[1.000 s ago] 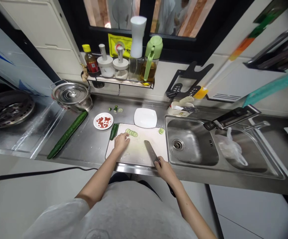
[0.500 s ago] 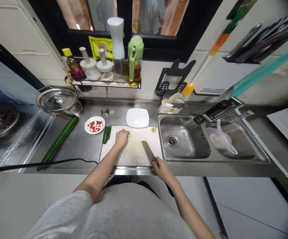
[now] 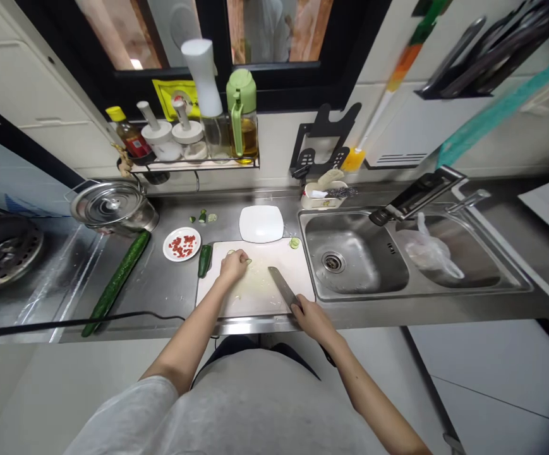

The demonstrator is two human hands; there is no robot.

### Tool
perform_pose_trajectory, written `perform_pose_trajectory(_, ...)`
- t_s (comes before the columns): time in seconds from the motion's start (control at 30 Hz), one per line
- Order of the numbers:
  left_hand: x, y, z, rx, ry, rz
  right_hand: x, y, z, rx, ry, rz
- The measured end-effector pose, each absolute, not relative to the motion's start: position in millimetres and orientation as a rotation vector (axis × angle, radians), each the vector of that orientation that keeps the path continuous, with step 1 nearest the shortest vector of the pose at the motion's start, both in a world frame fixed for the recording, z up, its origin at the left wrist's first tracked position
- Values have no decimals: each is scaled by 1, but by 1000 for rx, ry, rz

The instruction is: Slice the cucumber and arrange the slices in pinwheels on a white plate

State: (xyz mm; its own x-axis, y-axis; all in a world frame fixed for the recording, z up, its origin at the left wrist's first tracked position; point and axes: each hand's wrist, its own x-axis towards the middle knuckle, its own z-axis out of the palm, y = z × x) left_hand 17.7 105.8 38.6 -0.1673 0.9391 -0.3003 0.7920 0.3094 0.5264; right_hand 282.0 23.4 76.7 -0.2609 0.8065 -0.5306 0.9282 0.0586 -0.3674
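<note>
My left hand (image 3: 234, 266) is over the left half of the white cutting board (image 3: 265, 302). Its fingertips are pinched on a thin cucumber slice (image 3: 248, 261), and another slice shows just behind the hand. My right hand (image 3: 314, 319) is wrapped around the handle of a knife (image 3: 282, 285), whose blade points up and left over the board. A few cucumber slices (image 3: 294, 242) lie at the board's far right corner. Beside the board's left edge rests a dark green cucumber piece (image 3: 205, 260). Pale wet bits are scattered over the board.
Behind the board sits a white square plate (image 3: 261, 223). To the left are a round plate (image 3: 166, 246) of chopped red pieces, a long cucumber (image 3: 117, 281), a lidded steel pot (image 3: 113, 205) and a black cable (image 3: 89, 321). A double sink (image 3: 359, 287) lies right.
My left fingers have closed on the cucumber slice and lifted slightly, uncovering another slice behind them. The knife stays in nearly the same place in my right hand. The camera view has shifted a little.
</note>
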Motion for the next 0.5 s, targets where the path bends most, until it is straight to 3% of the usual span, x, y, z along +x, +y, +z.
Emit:
perform_pose_trajectory(0.2, 9, 75, 36, 1381, 1885, 327, 273, 26, 86, 1697, 2149, -896)
perform_pose_trajectory(0.5, 0, 60, 35, 1552, 2063, 140, 243, 22, 99, 1431, 2221, -725)
